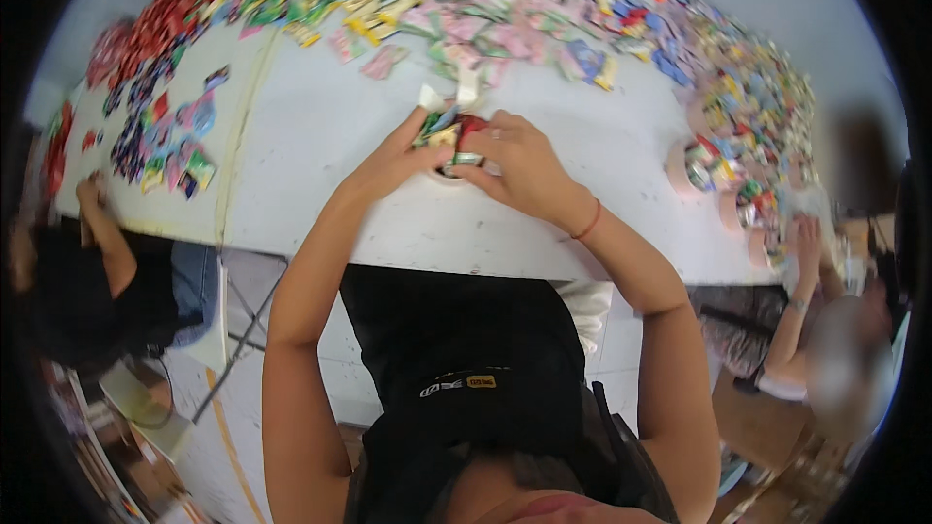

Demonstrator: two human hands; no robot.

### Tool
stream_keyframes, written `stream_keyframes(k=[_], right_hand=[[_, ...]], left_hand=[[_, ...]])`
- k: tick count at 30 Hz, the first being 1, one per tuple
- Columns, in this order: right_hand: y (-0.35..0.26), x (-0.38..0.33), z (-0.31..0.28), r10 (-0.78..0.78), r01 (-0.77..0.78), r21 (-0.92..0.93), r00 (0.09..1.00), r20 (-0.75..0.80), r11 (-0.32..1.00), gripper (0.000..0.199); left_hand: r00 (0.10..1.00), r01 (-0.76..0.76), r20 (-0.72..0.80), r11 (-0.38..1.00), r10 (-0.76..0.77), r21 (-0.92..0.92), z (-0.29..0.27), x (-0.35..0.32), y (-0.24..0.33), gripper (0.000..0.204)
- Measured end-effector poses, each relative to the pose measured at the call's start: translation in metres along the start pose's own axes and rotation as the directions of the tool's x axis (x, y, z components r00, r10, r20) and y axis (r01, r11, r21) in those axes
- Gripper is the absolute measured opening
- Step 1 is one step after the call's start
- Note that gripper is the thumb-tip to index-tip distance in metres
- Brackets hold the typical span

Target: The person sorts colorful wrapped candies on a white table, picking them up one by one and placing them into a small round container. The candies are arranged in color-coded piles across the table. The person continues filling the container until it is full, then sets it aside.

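A small pale round tub (449, 178) filled with small wrapped packets (443, 136) stands on the white table in front of me. My left hand (400, 157) curls around its left side, with the thumb over the packets. From the right, my right hand (519, 163), with a red cord at the wrist, bends its fingers over a dark red packet (470, 126) at the top. White flaps stick up behind the tub, and my fingers hide most of its wall.
Heaps of coloured wrapped packets (505, 15) curve along the table's far side. Several filled pale tubs (684, 173) stand at the right. Loose packets (175, 136) lie at the left. Co-workers sit at both ends, one with a hand (806, 243) near the tubs.
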State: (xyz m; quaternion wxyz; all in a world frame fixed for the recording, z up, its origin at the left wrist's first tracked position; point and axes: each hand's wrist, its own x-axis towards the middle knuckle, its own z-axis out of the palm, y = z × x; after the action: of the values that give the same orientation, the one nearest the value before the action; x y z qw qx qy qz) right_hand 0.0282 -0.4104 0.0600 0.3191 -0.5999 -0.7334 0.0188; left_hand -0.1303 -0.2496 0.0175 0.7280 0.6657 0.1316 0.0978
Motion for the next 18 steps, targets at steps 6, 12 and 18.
stream_keyframes(k=[6, 12, 18], right_hand=[[0.007, -0.022, 0.004, 0.104, -0.097, 0.120, 0.993, -0.052, 0.988, 0.038], [-0.028, -0.103, -0.019, 0.276, -0.229, 0.245, 0.944, -0.179, 0.942, 0.054], [-0.051, -0.203, -0.052, 0.452, -0.494, 0.042, 0.755, -0.475, 0.869, 0.056]], left_hand=[[0.999, -0.032, -0.012, 0.995, 0.034, 0.095, 0.023, 0.000, 0.003, 0.066], [0.999, -0.004, 0.041, 0.995, 0.000, 0.104, 0.088, -0.003, -0.008, 0.073], [0.914, -0.400, 0.065, 0.864, 0.400, 0.306, 0.160, 0.000, -0.001, 0.092]])
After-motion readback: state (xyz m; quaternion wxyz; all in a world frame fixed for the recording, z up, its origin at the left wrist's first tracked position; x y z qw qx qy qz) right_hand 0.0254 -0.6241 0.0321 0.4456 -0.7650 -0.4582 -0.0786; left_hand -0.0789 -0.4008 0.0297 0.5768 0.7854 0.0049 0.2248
